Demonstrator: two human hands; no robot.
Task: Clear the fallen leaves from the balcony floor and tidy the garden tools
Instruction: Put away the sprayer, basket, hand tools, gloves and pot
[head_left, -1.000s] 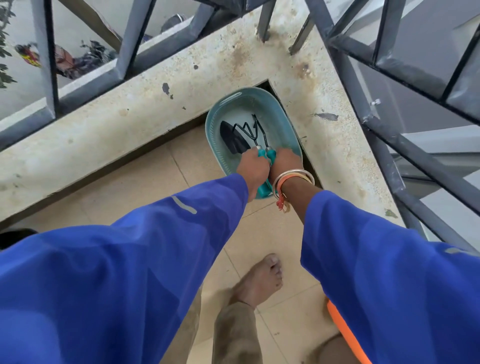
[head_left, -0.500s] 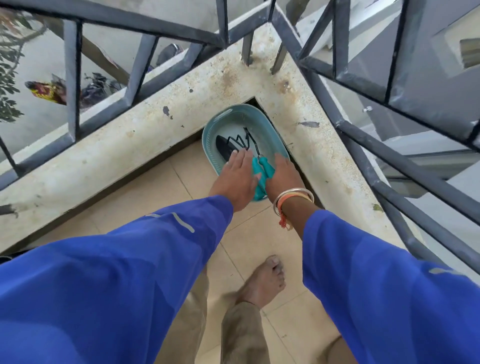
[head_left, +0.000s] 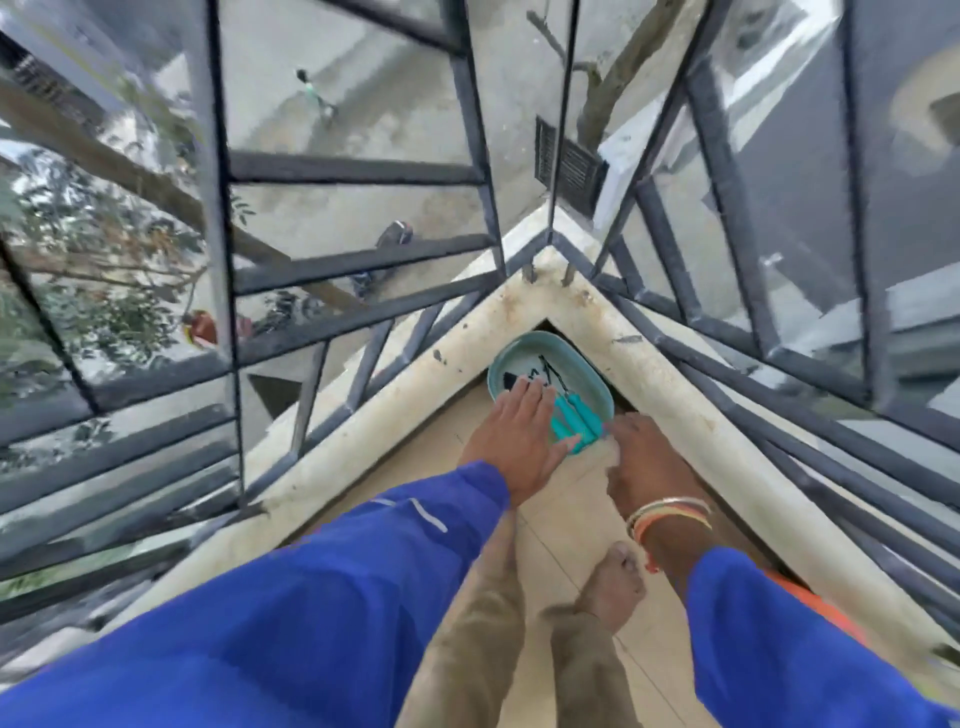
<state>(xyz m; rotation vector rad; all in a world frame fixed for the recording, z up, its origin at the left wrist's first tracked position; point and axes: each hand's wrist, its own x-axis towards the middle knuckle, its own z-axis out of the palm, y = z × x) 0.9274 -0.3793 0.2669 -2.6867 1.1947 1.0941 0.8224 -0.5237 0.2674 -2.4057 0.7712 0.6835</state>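
Seemingly tool-tidying was ending: teal-handled black garden tools (head_left: 574, 421) lay inside the teal oval plastic basin (head_left: 524, 340), left grip (head_left: 514, 436) spread flat over it, right grip (head_left: 641, 462) beside it, too blurred to tell; next, lift both clear.

We're up on a corner of a home balcony: pale tiled floor (head_left: 566, 499) near us, a stained concrete ledge (head_left: 670, 395) meeting at the far corner, grey metal railing (head_left: 358, 174) on both sides, and a street (head_left: 363, 124) and tree (head_left: 104, 291) well below on the left.
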